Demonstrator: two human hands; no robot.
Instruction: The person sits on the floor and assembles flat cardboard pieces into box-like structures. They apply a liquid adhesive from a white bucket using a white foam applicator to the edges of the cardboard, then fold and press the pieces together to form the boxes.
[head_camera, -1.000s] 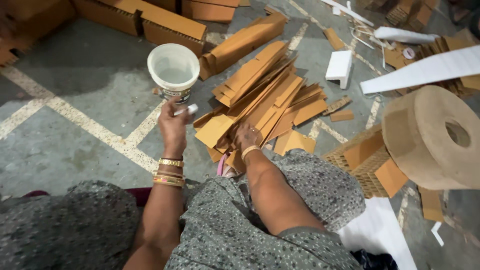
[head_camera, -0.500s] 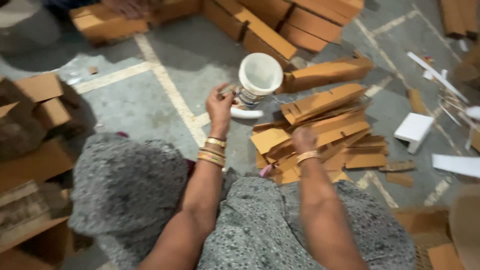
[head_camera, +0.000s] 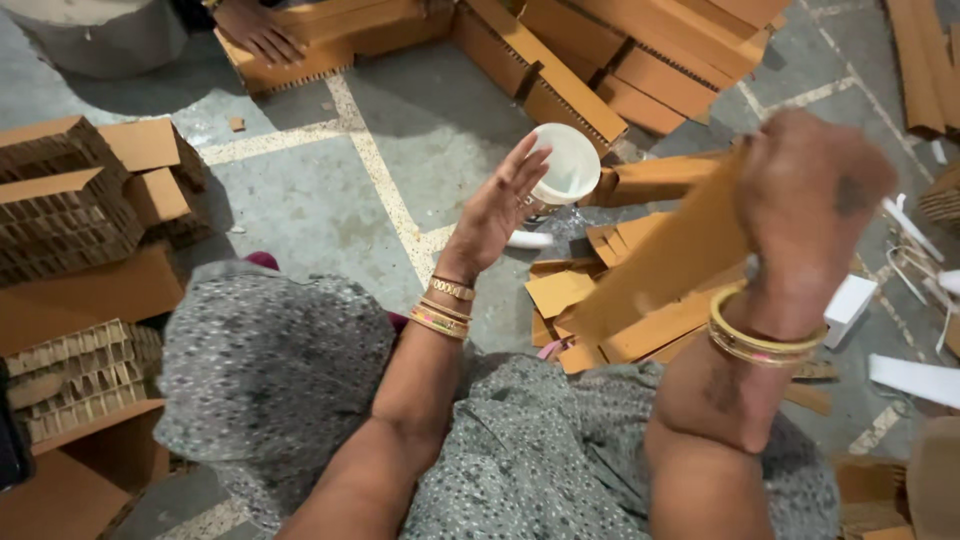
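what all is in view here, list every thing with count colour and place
cardboard strip: one, brown, held up in right hand
white tub: one, on floor beyond left hand
loose cardboard pieces: a pile, brown, floor at centre right
honeycomb cardboard blocks: several, brown, stacked far left
long cardboard blocks: several, brown, top centre
white block: one, floor at right
another person's hand: one, top left, on a cardboard block
left hand: open, raised near tub
right hand: closed on strip

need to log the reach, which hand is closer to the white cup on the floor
Left. The left hand is open right beside the white cup; the right hand is off to its right, lifting a cardboard strip.
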